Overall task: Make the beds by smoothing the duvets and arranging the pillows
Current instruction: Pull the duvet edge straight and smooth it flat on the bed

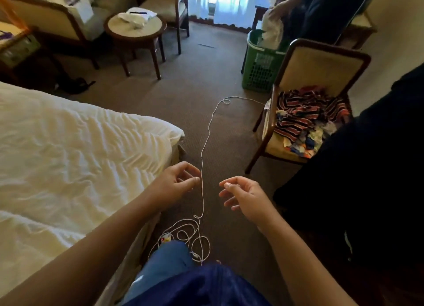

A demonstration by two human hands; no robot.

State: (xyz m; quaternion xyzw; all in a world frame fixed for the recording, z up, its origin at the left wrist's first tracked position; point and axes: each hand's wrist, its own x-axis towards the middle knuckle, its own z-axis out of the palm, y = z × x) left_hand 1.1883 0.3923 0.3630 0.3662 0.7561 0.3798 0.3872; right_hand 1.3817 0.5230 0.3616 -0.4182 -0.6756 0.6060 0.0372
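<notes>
Carpeted hotel-type room, bed on the left, chairs and clutter beyond. Left hand [181, 179] pinches a thin white cord [203, 159] between thumb and fingertip, just off the bed's foot corner. Right hand [243, 195] hangs beside it, fingers loosely curled, holding nothing, apart from the cord. Cord runs from the pinch across the floor toward the wooden chair [321, 67]; below the pinch it drops into loose loops on the floor by the person's knee.

Duvet [68, 149] lies on the bed, reaching the foot corner, heavily wrinkled, not smoothed. No pillows in view.

My read: step in hand is clearing the cord from the floor before bed work. To do it well: feed hand over hand, right hand taking the next length, keep coils even so the loops don't knot, park it off the walkway, then pull the duvet taut from the foot corner.

Containers: green laundry basket [261, 62] past the chair, white fabric sticking out of the top. Chair seat holds a pile of striped and mixed coloured cloth [305, 120]. Round side worktop [135, 30] carries crumpled white items.
</notes>
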